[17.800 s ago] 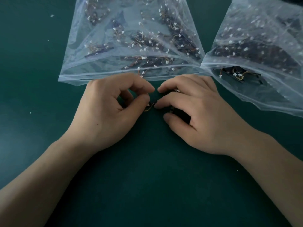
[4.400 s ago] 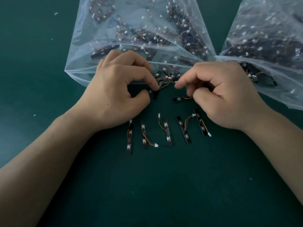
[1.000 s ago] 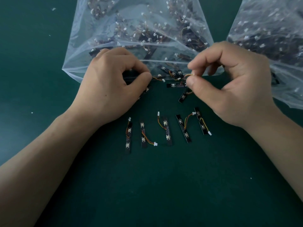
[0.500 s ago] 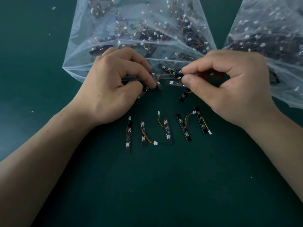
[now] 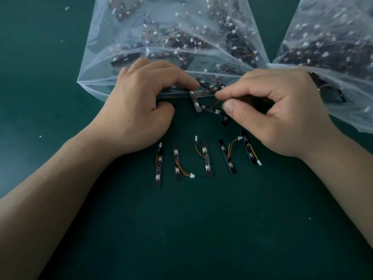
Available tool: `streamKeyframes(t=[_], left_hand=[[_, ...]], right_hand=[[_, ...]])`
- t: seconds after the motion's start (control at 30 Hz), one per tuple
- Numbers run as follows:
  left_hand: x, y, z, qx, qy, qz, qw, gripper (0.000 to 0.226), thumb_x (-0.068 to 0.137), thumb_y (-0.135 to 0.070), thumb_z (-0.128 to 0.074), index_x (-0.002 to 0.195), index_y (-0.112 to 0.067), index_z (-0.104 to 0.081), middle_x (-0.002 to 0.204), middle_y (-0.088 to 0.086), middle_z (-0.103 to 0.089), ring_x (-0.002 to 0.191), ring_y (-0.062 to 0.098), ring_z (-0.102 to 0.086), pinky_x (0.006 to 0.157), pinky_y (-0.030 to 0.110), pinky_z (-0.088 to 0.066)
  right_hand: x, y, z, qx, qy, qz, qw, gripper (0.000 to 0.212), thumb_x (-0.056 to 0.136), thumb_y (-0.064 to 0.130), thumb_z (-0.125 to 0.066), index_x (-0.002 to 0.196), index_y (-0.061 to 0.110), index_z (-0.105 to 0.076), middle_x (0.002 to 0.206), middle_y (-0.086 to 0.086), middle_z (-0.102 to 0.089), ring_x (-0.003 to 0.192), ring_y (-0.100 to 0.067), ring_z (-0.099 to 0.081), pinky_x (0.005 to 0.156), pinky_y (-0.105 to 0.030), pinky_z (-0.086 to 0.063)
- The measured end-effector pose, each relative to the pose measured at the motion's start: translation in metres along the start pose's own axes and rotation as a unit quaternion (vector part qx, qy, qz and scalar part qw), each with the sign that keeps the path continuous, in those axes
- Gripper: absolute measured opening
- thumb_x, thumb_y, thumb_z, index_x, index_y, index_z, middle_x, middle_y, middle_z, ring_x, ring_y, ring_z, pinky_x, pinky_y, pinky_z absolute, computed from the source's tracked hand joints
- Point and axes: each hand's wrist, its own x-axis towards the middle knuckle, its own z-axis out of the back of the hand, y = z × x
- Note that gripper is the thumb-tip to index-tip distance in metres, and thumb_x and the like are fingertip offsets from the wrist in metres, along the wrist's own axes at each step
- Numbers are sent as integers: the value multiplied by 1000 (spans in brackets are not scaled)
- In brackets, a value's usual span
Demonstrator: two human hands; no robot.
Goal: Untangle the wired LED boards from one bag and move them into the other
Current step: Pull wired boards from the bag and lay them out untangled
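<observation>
- Dark green matte tabletop was spread under everything, with a few white specks scattered at the left of the frame.
- A clear plastic bag crammed with wired boards was laid at upper centre, its mouth turned toward the lower edge. A second clear plastic bag, also well filled, was laid at upper right, touching the first.
- A tangled clump of slim black LED boards joined by orange-brown wires was found at the first bag's mouth, partly on the tabletop.
- The left hand was curled onto the clump's left end, index fingertip on one board, though most of the contact was hidden.
- The right hand was closed in a thumb-and-forefinger pinch on one of the clump's wires.
- Five freed boards were set side by side in a row at mid-frame below the hands, each with its own wire and white plug.
- Progress was judged early. Five boards had been separated but none of the row had been bagged, the clump was not yet undone, and a great many boards were left in the upper-centre bag.
- No brand, label or legible writing was made out on bags or boards.
</observation>
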Motion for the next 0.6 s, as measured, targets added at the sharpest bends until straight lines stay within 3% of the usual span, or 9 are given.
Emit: streamKeyframes(t=[0.1,0.2,0.27,0.37,0.47,0.6], left_hand=[[0,3,-1,-4,-8,-5,1000,59,71,-6,-49,120,-28,-73,120,-12,-69,122,26,-55,112,55,-38],[0,5,-3,-1,-16,-21,1000,37,87,-14,-56,116,-29,-74,119,-13,-70,121,25,-58,111,56,-39],[0,4,-5,8,-23,-31,999,20,96,-29,-63,112,-30,-76,117,-14,-70,120,24,-59,110,56,-39],[-1,2,-6,15,-24,-30,999,19,93,-42,-69,108,-32,-77,116,-18,-69,120,20,-58,109,56,-41],[-2,1,-5,10,-24,-31,999,19,88,-37,-72,106,-33,-77,114,-18,-68,119,17,-57,108,56,-42],[-3,2,-4,0,-22,-34,999,19,85,-25,-68,101,-29,-78,106,-15,-69,111,17,-58,103,55,-44]], right_hand=[[0,-1,1,0,25,13,1000,14,94,9,-72,105,11,-81,91,3,-76,86,-9,-70,79,-23,-51],[1,-1,0,-11,37,29,999,16,90,4,-74,103,10,-81,87,7,-73,82,-2,-64,80,-17,-45],[1,-1,-1,-18,40,39,998,16,89,5,-75,102,11,-81,87,6,-73,81,-5,-64,79,-18,-46],[1,-1,-1,-17,44,45,998,14,89,7,-76,101,12,-82,86,3,-75,80,-12,-66,77,-26,-51],[0,-1,0,-17,40,61,997,9,90,7,-76,96,11,-81,91,-2,-75,86,-22,-68,80,-39,-53],[0,0,-1,-43,0,58,997,8,92,7,-74,96,12,-79,97,-5,-69,94,-26,-64,89,-41,-49]])
